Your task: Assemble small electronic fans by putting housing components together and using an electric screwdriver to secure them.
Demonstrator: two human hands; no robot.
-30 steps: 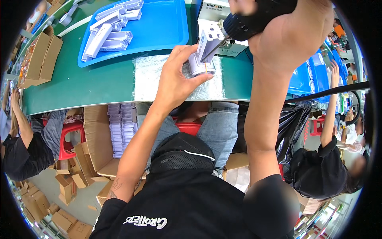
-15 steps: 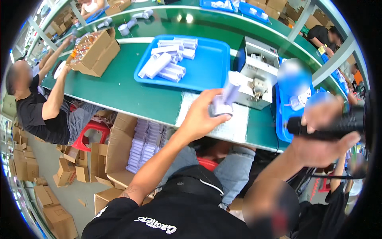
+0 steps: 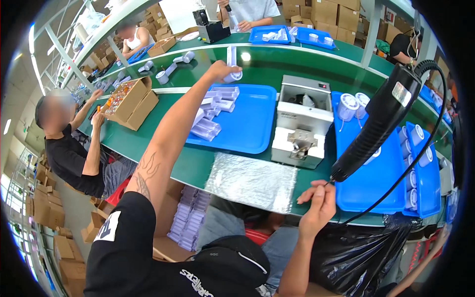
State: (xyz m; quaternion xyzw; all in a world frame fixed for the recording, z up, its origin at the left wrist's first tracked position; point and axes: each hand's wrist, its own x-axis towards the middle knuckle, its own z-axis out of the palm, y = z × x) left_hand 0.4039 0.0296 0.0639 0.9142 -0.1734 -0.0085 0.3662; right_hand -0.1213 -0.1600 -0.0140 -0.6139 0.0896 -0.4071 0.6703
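Note:
My left hand [image 3: 217,72] is stretched far forward over the green conveyor strip. Its fingers are closed on a white plastic part [image 3: 232,75] with a round base and an upright pale column. On the right, my right hand [image 3: 319,205] is raised by the table's front edge, fingertips pinched together at the tip of a black electric screwdriver [image 3: 378,121]. Whatever lies between those fingertips is too small to make out. The screwdriver slants down with its cord looping behind it. Below my left forearm, a blue tray [image 3: 252,121] holds several pale plastic column pieces [image 3: 210,121].
A grey-white box-shaped machine [image 3: 302,123] stands beside a second blue tray [image 3: 346,190] with round white parts. A silvery mat [image 3: 252,180] lies at the front edge. Farther left, a person works by a cardboard box [image 3: 136,106]. More white parts [image 3: 168,72] lie along the strip.
My left hand has carried the white part forward and left, from above the mat to the strip. My right hand has left the screwdriver's body and is now at its tip.

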